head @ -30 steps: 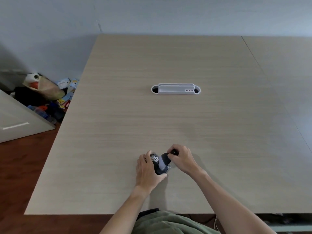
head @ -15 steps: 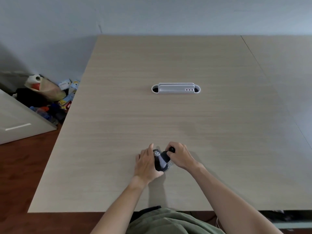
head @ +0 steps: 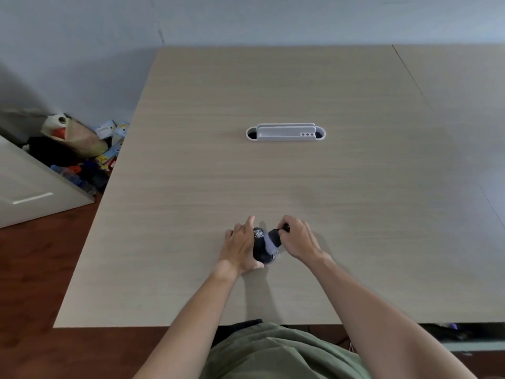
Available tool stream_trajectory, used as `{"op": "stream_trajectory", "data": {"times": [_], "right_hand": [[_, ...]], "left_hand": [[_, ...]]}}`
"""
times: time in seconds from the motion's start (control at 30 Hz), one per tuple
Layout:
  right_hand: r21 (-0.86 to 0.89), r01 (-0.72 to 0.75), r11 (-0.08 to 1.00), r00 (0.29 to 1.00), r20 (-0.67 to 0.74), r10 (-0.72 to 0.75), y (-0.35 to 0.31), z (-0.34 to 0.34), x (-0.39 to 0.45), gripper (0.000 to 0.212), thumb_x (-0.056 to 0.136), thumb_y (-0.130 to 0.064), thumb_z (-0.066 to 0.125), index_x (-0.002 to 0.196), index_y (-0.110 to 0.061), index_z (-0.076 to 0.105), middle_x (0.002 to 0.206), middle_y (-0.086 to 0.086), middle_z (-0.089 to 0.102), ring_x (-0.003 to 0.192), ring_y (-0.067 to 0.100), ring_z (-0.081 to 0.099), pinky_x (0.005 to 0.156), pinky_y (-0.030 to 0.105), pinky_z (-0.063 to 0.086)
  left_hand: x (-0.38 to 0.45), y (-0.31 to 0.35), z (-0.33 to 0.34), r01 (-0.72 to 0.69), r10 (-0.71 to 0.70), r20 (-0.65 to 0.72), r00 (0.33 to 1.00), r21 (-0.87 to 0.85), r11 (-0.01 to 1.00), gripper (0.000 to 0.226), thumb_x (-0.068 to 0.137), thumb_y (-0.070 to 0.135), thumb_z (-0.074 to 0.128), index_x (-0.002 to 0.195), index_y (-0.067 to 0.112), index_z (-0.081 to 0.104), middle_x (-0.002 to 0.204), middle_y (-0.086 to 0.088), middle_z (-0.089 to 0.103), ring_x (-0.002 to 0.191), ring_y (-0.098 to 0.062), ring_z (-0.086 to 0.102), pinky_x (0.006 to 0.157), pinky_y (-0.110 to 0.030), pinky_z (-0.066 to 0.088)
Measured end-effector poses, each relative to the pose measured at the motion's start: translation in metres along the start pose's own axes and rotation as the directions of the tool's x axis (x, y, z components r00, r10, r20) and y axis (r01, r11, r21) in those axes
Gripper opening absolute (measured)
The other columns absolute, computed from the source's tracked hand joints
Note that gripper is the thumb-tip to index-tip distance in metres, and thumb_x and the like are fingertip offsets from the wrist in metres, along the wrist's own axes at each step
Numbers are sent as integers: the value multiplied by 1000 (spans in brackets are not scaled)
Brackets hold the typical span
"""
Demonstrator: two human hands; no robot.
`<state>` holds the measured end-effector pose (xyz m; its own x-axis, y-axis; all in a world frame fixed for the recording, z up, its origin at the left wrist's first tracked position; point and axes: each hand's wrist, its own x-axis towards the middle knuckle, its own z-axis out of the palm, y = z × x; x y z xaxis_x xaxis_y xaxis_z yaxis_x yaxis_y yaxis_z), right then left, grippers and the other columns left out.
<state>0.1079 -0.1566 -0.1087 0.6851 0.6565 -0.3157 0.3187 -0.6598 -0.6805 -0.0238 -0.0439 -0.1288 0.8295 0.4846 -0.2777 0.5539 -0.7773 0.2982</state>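
A small bundle of dark and grey sock fabric [head: 265,246] lies on the light wooden table [head: 273,176] near its front edge. My left hand [head: 240,246] cups the bundle from the left, thumb raised and palm against the dark cloth. My right hand [head: 296,239] pinches the bundle's dark upper end between curled fingers and thumb. Part of the fabric is hidden under both hands.
A white cable-port insert [head: 285,132] is set into the table's middle. A second table [head: 459,86] adjoins on the right. On the floor at the left lie a paper bag and packets [head: 82,146] beside a white cabinet [head: 30,187].
Both hands and the bundle have shifted slightly away from the front edge. The right hand keeps working the dark end of the fabric; the left thumb has lifted.
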Motion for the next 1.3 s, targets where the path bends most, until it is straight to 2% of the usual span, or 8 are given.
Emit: {"op": "stream_trajectory", "data": {"times": [0.1, 0.23, 0.37, 0.47, 0.67, 0.87, 1.03, 1.3], "right_hand": [[91, 16, 996, 996, -90, -8, -3, -3, -3, 13, 78, -4, 50, 78, -13, 60, 73, 1, 62, 70, 20, 55, 59, 33, 44], [95, 33, 995, 995, 93, -42, -5, -2, -6, 15, 75, -4, 55, 74, -16, 63, 74, -1, 64, 72, 16, 56, 57, 17, 40], [-21, -48, 999, 999, -15, 47, 3, -3, -8, 12, 77, -7, 50, 79, -13, 60, 81, 3, 64, 77, 26, 58, 62, 34, 47], [38, -52, 998, 989, -137, 56, 0, -6, -8, 12, 78, -6, 48, 78, -10, 59, 77, 5, 63, 74, 25, 57, 59, 32, 42], [138, -42, 990, 997, 62, 34, -14, 4, -7, 10, 74, -6, 56, 75, -11, 66, 74, 0, 65, 75, 20, 59, 58, 23, 42], [94, -118, 989, 981, -142, 131, -19, 1, -6, 14, 74, -7, 49, 76, -10, 63, 77, 2, 65, 74, 23, 59, 58, 29, 42], [67, -23, 997, 996, 90, 16, -27, 8, -2, 6, 79, -9, 60, 76, -9, 65, 73, -2, 62, 72, 18, 55, 57, 19, 42], [6, -138, 990, 978, -160, 137, -29, 1, -5, 12, 76, -9, 48, 80, -9, 59, 77, 4, 63, 72, 26, 57, 56, 32, 41]], "left_hand": [[2, -2, 0, -39, 39, 1, 999, 35, 999, 130, 51, 52, 80, 148, 5, 8, 126, 1, 56, 116, -24, 47, 92, -36, 36], [5, -2, -3, -70, 69, 19, 997, 46, 997, 128, 52, 45, 80, 149, 5, 7, 130, 2, 55, 120, -24, 46, 94, -37, 35], [7, -3, -5, -75, 71, 51, 996, 64, 995, 132, 48, 43, 83, 149, 6, 6, 127, -2, 57, 117, -25, 47, 96, -36, 35], [8, -5, -4, -91, 87, 48, 995, 86, 992, 133, 48, 45, 82, 149, 6, 5, 129, -1, 55, 115, -25, 47, 95, -36, 36], [6, -6, -6, -112, 108, 54, 993, 84, 990, 133, 52, 44, 84, 150, 4, 4, 130, -2, 54, 119, -26, 46, 97, -37, 37], [8, -9, -8, -140, 134, 62, 989, 105, 985, 133, 50, 45, 82, 150, 8, 4, 128, 0, 57, 116, -26, 47, 94, -37, 37], [8, -10, -9, -164, 156, 74, 985, 125, 978, 129, 52, 44, 82, 150, 8, 8, 133, -2, 53, 118, -27, 47, 95, -37, 38], [8, -15, -6, -162, 159, 61, 985, 58, 985, 131, 49, 42, 81, 150, 12, 3, 128, 2, 58, 115, -25, 46, 93, -35, 36]]}}
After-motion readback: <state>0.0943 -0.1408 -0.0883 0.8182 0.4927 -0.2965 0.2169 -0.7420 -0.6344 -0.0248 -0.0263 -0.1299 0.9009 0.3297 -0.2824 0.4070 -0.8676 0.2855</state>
